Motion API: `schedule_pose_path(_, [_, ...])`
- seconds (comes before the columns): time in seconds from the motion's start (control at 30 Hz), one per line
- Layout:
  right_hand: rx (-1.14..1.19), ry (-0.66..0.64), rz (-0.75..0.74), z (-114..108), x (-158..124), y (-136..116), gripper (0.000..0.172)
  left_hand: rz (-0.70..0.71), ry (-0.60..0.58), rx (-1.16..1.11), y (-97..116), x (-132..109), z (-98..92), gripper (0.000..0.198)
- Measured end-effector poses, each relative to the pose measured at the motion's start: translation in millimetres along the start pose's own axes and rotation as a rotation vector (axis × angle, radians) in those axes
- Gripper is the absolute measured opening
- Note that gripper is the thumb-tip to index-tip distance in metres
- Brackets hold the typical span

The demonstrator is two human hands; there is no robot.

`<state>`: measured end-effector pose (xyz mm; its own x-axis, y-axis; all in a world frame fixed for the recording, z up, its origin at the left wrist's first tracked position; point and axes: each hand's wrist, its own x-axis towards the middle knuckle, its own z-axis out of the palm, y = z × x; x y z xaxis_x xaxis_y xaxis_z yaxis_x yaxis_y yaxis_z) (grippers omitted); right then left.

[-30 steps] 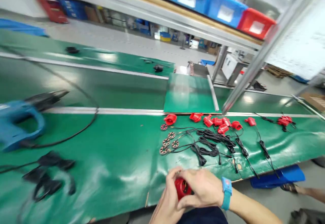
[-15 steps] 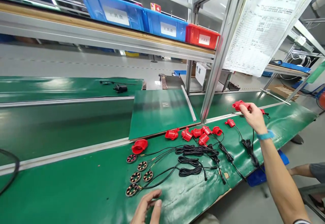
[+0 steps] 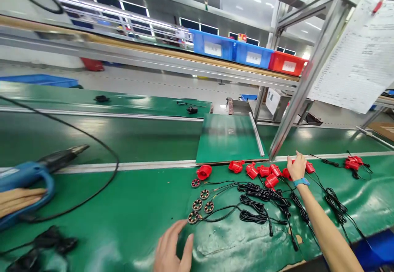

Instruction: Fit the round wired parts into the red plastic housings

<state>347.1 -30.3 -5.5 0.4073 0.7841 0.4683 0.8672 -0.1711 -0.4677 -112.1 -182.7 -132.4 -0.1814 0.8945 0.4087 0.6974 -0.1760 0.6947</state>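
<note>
My left hand [image 3: 174,247] hovers low over the green bench mat, thumb and fingers apart, holding nothing. Just beyond its fingertips lie several small round boards [image 3: 197,204] with thin wires. My right hand [image 3: 297,167] is reaching into the row of red plastic housings [image 3: 252,170], its fingers closed around a red housing that it mostly hides. Other red housings sit on both sides of it, one to the right [image 3: 310,167]. Coiled black cables [image 3: 254,190] spread across the mat in front of the row.
A blue heat gun [image 3: 27,177] lies at the left, its cord looping over the mat; a tan shape inside its handle is unclear. Black items [image 3: 51,241] are nearer. A metal post [image 3: 292,116] rises behind the housings. Bins [image 3: 214,46] stand on the shelf above.
My view has swung left, bringing the heat gun in. My right hand has moved left and down with the red housing, into the row. My left hand stays open near the round boards.
</note>
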Motion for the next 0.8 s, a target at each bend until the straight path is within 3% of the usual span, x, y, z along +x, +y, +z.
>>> schedule_pose_path(0.13, [0.113, -0.172, -0.425, 36.7, -20.1, -72.5, 0.030, 0.040, -0.117, 0.046, 2.1, 11.7, 20.7, 0.045])
schedule_pose_path(0.2, [0.145, -0.311, -0.615, 60.9, -42.5, -117.3, 0.026, 0.011, -0.139, 0.051, 6.1, 16.7, 27.8, 0.043])
schedule_pose_path(0.27, [0.156, -0.440, -0.788, 86.5, -67.8, -161.3, 0.035, -0.009, -0.138, 0.045, 10.1, 19.9, 29.3, 0.040])
schedule_pose_path(0.37, [0.131, -0.579, -0.961, 122.6, -98.0, -215.3, 0.065, -0.023, -0.146, 0.019, 14.1, 19.7, 22.1, 0.035])
schedule_pose_path(0.43, [0.096, -0.626, -0.985, 142.2, -107.6, -238.5, 0.063, -0.045, -0.129, -0.002, 14.4, 16.1, 13.3, 0.033])
schedule_pose_path(0.53, [0.051, -0.658, -0.949, 159.8, -107.4, -252.5, 0.037, -0.081, -0.062, -0.026, 11.1, 8.3, -2.0, 0.034])
schedule_pose_path(0.6, [0.042, -0.657, -0.914, 160.4, -103.0, -251.5, 0.032, -0.102, -0.020, -0.045, 8.5, 3.8, -11.3, 0.037])
schedule_pose_path(0.7, [0.072, -0.624, -0.869, 142.9, -101.3, -244.9, 0.034, -0.150, 0.018, -0.108, 9.5, 0.0, -19.6, 0.040])
schedule_pose_path(0.8, [0.136, -0.587, -0.854, 109.3, -118.8, -241.4, 0.035, -0.194, 0.036, -0.230, 20.0, -1.5, -16.0, 0.045])
